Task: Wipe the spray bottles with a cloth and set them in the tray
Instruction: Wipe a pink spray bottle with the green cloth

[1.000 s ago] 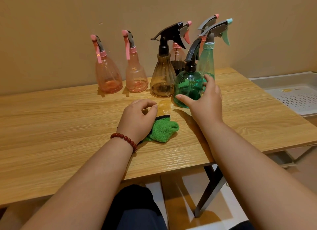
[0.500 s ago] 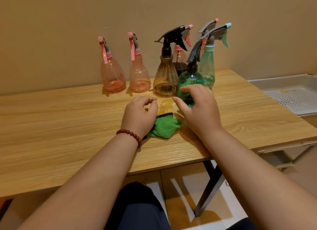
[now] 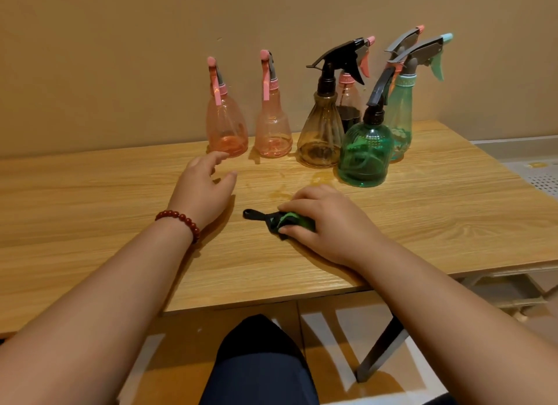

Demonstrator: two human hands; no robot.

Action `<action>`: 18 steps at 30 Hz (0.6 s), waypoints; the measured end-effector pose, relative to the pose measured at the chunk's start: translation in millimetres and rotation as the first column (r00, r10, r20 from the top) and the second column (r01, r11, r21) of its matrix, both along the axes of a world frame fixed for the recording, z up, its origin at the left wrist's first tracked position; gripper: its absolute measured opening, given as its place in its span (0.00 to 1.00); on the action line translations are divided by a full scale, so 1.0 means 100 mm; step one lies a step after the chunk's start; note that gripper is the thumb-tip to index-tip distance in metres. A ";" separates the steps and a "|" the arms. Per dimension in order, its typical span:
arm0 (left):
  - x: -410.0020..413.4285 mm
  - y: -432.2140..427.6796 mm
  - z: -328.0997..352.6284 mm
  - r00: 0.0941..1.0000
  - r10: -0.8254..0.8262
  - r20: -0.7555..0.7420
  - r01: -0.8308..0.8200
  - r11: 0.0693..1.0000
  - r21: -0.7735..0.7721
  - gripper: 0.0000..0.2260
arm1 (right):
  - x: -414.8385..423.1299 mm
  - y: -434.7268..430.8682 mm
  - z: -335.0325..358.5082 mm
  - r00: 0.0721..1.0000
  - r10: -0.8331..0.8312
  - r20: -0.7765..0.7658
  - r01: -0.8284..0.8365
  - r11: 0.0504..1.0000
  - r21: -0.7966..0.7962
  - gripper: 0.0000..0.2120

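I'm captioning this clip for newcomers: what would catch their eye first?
Probably the row of translucent plastic spray bottles along the wall at the back of the light wooden table, pink on the left, amber and green on the right. Nearer the front, the right hand grips a crumpled green cloth, while the open left hand reaches toward the pink ones.

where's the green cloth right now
In the head view, the green cloth lies on the wooden table, gripped by the right hand, in front of the round green spray bottle.
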State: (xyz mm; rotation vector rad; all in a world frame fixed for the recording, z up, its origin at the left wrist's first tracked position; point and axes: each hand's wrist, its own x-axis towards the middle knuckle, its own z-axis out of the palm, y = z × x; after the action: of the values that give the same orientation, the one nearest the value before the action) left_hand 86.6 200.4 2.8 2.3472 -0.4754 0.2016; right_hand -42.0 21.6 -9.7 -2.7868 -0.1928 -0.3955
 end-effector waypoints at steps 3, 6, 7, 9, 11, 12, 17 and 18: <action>0.13 0.08 -0.01 1.000 -0.015 -0.022 0.016 0.999 0.034 0.19 | 0.05 0.08 0.03 1.000 0.014 0.020 -0.015 0.999 0.045 0.14; 0.27 0.14 0.00 1.000 -0.020 -0.018 0.021 0.999 0.045 0.19 | 0.21 0.26 0.08 0.998 -0.027 0.053 0.021 0.994 0.111 0.12; 0.32 0.16 0.00 1.000 -0.017 -0.012 0.018 0.999 0.032 0.19 | 0.28 0.31 0.10 0.996 -0.050 0.070 0.040 0.990 0.133 0.12; 0.40 0.20 0.03 1.000 -0.008 0.007 0.008 1.000 -0.005 0.18 | 0.43 0.39 0.14 0.992 -0.093 0.089 0.078 0.985 0.156 0.12; 0.48 0.24 0.05 1.000 0.002 0.025 -0.001 0.999 -0.033 0.17 | 0.59 0.44 0.18 0.987 -0.122 0.100 0.106 0.983 0.150 0.12; 0.52 0.26 0.06 1.000 0.004 0.031 -0.003 0.999 -0.043 0.17 | 0.67 0.46 0.19 0.986 -0.133 0.104 0.117 0.983 0.141 0.12; 0.74 0.27 0.02 1.000 0.012 0.022 -0.010 0.999 -0.052 0.19 | 0.93 0.53 0.11 0.984 -0.169 0.064 0.158 0.977 0.144 0.11; 0.79 0.25 0.01 1.000 0.010 0.003 -0.010 0.998 -0.059 0.21 | 0.93 0.55 0.06 0.986 -0.161 0.044 0.153 0.976 0.153 0.11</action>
State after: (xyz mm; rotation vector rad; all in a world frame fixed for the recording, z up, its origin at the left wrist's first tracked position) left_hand 165.7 225.4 3.5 2.2924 -0.4529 0.2214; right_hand 51.4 76.3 -3.9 -2.6527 0.0444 -0.5047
